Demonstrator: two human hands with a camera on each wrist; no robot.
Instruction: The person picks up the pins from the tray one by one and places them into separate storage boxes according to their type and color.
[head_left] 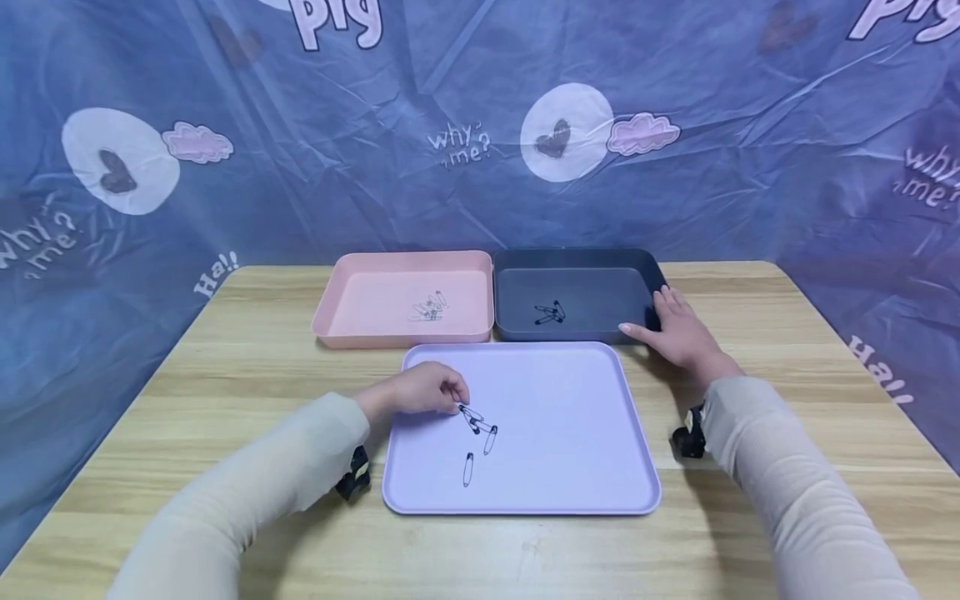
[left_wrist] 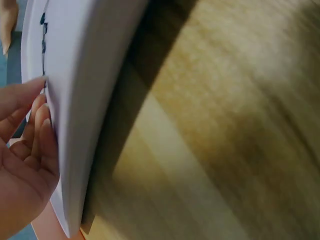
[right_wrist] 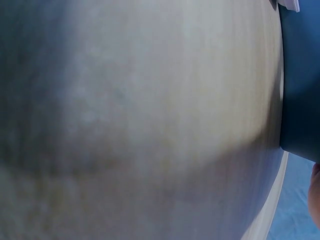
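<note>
My left hand (head_left: 427, 389) is over the left part of a lavender tray (head_left: 555, 487), its thumb and forefinger pinching the end of a black safety pin (left_wrist: 44, 65). More black safety pins (head_left: 490, 440) lie just beyond those fingertips, and a separate one (head_left: 468, 470) is nearer the tray's front. At the right front corner of a dark grey tray (head_left: 592, 287), my right hand (head_left: 682, 337) rests with fingers spread along the rim. Several black safety pins (head_left: 550, 313) lie inside that tray.
A pink tray (head_left: 367, 300) holding several pale safety pins (head_left: 429, 308) stands left of the dark one, side by side. All three trays sit on a wooden table (head_left: 247, 333). Behind it hangs a blue printed cloth (head_left: 337, 167).
</note>
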